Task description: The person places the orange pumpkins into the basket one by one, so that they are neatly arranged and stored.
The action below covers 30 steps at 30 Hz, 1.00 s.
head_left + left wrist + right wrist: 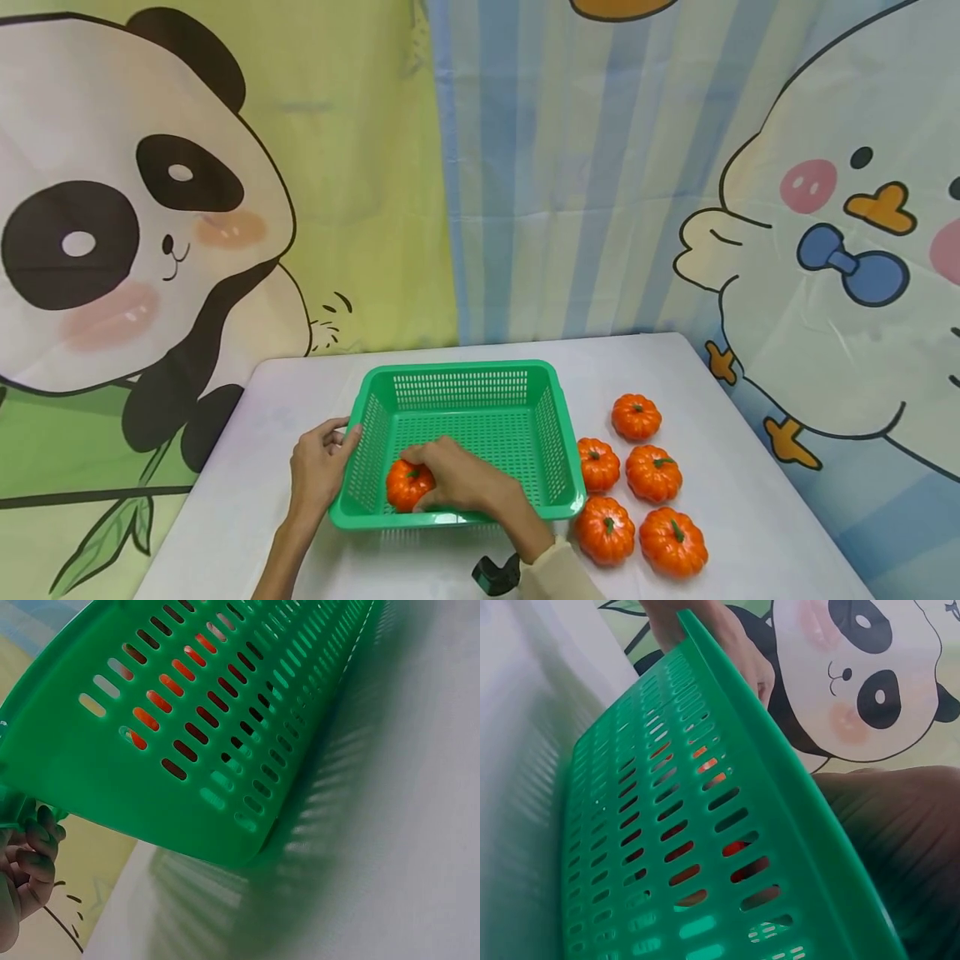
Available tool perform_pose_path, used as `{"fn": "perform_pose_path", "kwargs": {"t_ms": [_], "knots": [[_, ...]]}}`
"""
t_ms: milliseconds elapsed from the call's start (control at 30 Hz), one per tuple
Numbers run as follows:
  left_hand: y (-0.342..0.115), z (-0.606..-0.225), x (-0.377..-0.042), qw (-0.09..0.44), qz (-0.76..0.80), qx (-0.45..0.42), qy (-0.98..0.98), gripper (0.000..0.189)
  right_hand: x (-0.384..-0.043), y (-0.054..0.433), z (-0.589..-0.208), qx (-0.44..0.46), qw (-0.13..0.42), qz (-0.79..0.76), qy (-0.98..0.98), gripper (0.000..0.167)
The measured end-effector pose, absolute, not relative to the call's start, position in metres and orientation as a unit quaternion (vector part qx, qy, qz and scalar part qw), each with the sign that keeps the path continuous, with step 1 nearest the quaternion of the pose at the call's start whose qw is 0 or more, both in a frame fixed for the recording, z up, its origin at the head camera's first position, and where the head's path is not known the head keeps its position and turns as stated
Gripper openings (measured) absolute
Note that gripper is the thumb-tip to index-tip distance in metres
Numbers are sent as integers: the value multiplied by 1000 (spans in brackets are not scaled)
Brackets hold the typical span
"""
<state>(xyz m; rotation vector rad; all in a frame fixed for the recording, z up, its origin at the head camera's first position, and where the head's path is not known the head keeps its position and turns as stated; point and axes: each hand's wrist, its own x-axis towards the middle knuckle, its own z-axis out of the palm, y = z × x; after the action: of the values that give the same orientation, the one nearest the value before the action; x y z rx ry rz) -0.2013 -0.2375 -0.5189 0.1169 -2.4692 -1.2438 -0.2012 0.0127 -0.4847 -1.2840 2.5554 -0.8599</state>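
Note:
A green plastic basket [465,521] with slotted walls stands on the white table. My left hand [318,467] grips its left rim; in the left wrist view the fingers [37,851] curl at the edge. Inside the basket, near its front left corner, sits a small orange pumpkin [408,485]. My right hand [461,479] reaches over the front rim and holds this pumpkin between thumb and fingers. Through the slots in both wrist views, patches of orange show. The basket wall hides most of the right hand's grip in the right wrist view.
Several orange pumpkins [654,473] lie on the table [750,533] to the right of the basket, the nearest against its wall. A dark green and black object [497,575] is by the right wrist. Behind the table hangs a cartoon-printed cloth [517,183].

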Motion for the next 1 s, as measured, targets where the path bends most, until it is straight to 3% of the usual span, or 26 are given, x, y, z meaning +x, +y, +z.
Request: {"fn": "perform_pose_path", "kwargs": {"t_ms": [200, 500, 1000], "knots": [[-238, -519, -198, 187, -445, 46, -874, 37, -201, 9, -486, -427, 81, -274, 858, 68], [-237, -518, -201, 184, -447, 40, -875, 37, -202, 5, -483, -443, 82, -270, 851, 52], [-237, -516, -202, 180, -439, 43, -879, 35, -205, -7, -480, -465, 91, -262, 841, 42]]}}
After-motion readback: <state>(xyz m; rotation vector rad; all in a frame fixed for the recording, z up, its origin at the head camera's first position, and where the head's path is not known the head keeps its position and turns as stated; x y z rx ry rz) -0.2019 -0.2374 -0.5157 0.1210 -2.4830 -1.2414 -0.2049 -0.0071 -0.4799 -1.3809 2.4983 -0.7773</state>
